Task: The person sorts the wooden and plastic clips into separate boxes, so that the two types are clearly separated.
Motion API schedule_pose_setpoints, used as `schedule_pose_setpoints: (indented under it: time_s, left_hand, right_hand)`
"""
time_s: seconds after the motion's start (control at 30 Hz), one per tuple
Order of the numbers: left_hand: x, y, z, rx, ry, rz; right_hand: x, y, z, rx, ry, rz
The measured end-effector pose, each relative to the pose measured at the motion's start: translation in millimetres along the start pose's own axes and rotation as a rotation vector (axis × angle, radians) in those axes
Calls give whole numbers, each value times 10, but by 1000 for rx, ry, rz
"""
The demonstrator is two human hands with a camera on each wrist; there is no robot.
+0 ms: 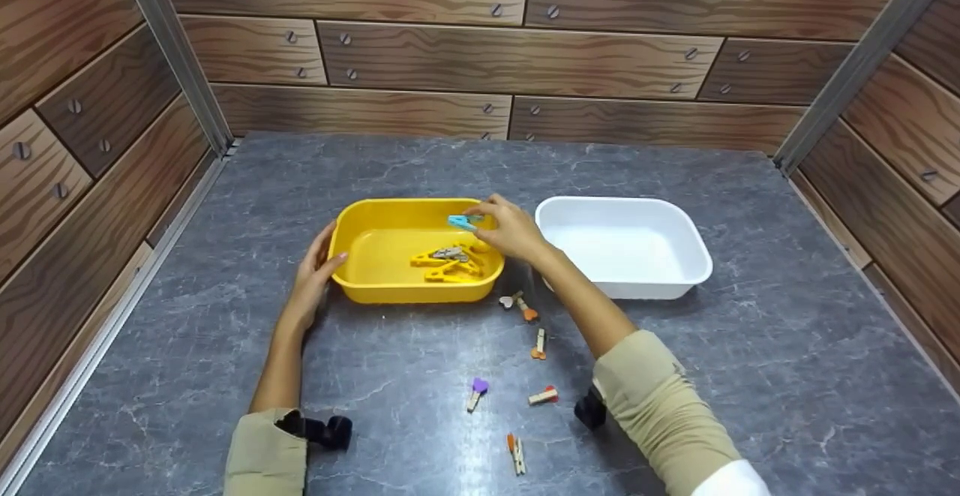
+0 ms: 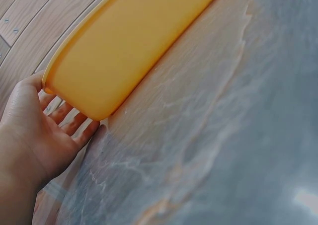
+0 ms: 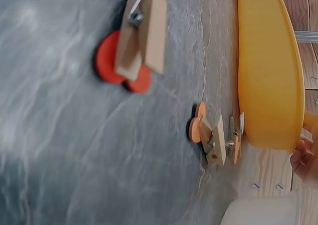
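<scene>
Over the right part of the yellow plastic tub [image 1: 417, 295], the right hand [image 1: 514, 229] pinches a light blue clothespin [image 1: 463, 221] between thumb and fingertips. In the right wrist view only some fingers of the right hand [image 3: 304, 158] show, beside the tub's end, and the blue clothespin is hidden. Several yellow clothespins [image 1: 454, 272] lie together on the tub's floor, below the blue one. At the tub's left end, the left hand [image 1: 306, 286] grips the wall, thumb over the rim and fingers along the outside. The left wrist view shows the left hand [image 2: 42, 130] against the tub's corner.
To the right stands a white tub [image 1: 622, 290]. Several wooden clothespins with coloured hearts lie on the grey marbled table, among them a purple one [image 1: 478, 391], a red one [image 1: 544, 396] and an orange one [image 1: 539, 346]. Wood-patterned walls [image 1: 420, 53] enclose the table.
</scene>
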State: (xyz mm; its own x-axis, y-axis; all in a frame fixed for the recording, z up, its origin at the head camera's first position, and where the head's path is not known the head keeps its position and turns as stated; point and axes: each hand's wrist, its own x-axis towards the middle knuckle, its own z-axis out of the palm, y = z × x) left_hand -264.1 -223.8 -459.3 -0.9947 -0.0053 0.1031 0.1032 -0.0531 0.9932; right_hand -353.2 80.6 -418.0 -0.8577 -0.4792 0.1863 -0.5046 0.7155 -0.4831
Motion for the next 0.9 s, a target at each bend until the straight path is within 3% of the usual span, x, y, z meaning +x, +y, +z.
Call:
schedule_pose_setpoints:
  time_s: [0.3, 0.53, 0.9]
  left_hand:
    - [2, 10, 3, -9, 2, -5]
    - [8, 7, 0, -23, -2, -3]
    - [11, -4, 10, -43, 9, -17]
  right_hand:
    - [52, 76, 92, -33, 107, -24]
    - [29, 126, 179, 33, 190, -7]
    - [6, 120, 209, 52, 155, 59]
